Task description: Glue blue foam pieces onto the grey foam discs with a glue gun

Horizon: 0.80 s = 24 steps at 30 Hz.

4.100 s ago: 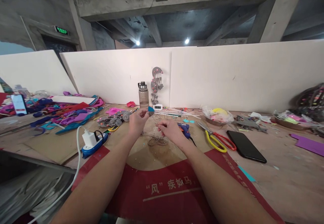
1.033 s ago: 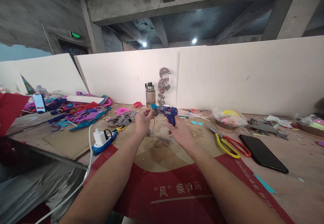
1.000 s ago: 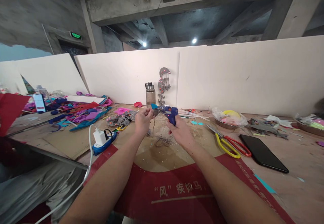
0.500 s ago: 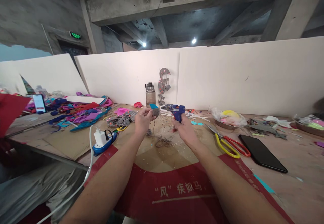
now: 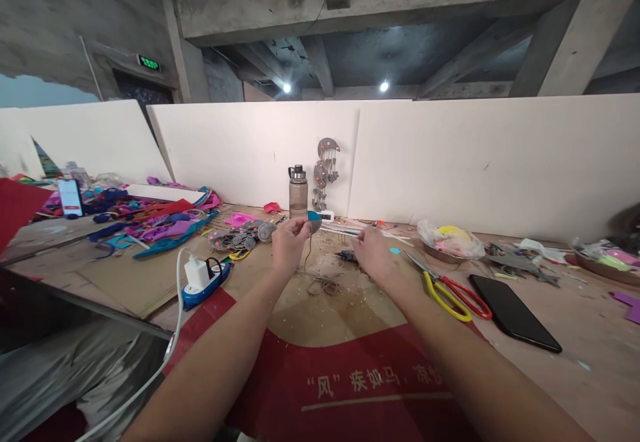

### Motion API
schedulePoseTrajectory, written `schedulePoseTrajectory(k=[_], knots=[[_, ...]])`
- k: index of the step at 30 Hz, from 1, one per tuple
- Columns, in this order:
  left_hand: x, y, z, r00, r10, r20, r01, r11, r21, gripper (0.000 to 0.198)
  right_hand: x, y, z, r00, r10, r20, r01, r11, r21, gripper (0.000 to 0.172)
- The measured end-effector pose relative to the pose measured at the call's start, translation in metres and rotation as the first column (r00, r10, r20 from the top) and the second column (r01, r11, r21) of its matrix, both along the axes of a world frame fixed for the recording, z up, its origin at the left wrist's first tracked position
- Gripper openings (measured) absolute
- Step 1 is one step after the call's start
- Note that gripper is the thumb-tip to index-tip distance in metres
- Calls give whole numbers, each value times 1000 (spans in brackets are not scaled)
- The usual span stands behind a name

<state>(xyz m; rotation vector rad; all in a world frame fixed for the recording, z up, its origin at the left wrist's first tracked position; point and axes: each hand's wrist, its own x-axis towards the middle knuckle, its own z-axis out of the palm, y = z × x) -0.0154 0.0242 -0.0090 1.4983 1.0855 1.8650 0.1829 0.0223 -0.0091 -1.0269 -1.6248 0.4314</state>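
Observation:
Pinched in my left hand (image 5: 290,247) is a grey felt piece (image 5: 316,227) with a blue piece (image 5: 313,216) against it; a cord hangs down from it to a loose tangle (image 5: 323,286). My right hand (image 5: 374,255) is low over the table with its fingers closed together; what they hold, if anything, is hidden. Beside those fingers the dark front part of the glue gun (image 5: 346,256) lies low at the table, the rest of it out of sight behind the hand. A small light-blue scrap (image 5: 395,251) lies just right of the hand.
Scissors (image 5: 443,289) with yellow and red handles and a black phone (image 5: 515,312) lie at the right. A bottle (image 5: 299,192) stands by the white board under a hanging grey ornament (image 5: 327,169). Left are a blue power strip (image 5: 205,289), grey felt pieces (image 5: 235,237) and coloured scraps.
The glue gun, earlier raised in my right hand, is now down at the table. My right hand has changed its grip. Only one of two light-blue scraps is visible. My left hand keeps its piece.

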Motion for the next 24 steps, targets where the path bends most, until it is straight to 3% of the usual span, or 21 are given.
schedulePoseTrajectory(k=[2, 4, 6, 9, 16, 24], knots=[[1, -2, -1, 999, 14, -46, -12, 1000, 28, 19, -30, -9, 5, 999, -27, -44, 24, 997, -72, 22], [2, -4, -2, 996, 16, -84, -12, 999, 50, 20, -58, -16, 8, 972, 105, -211, -143, 974, -177, 29], [2, -5, -2, 991, 31, -131, -23, 998, 65, 21, -77, -20, 8, 886, 188, -424, -301, 928, -219, 31], [4, -6, 0, 993, 2, -122, 4, 999, 44, 21, -81, -23, 6, 807, 203, -554, -375, 902, -216, 31], [12, -10, 4, 981, -151, 122, 163, 982, -97, 19, -62, -23, 9, 934, 53, -352, -109, 984, -142, 24], [16, -14, 4, 951, -248, 183, 274, 953, -131, 21, -52, -26, 13, 977, -84, -195, 78, 996, -35, 17]])
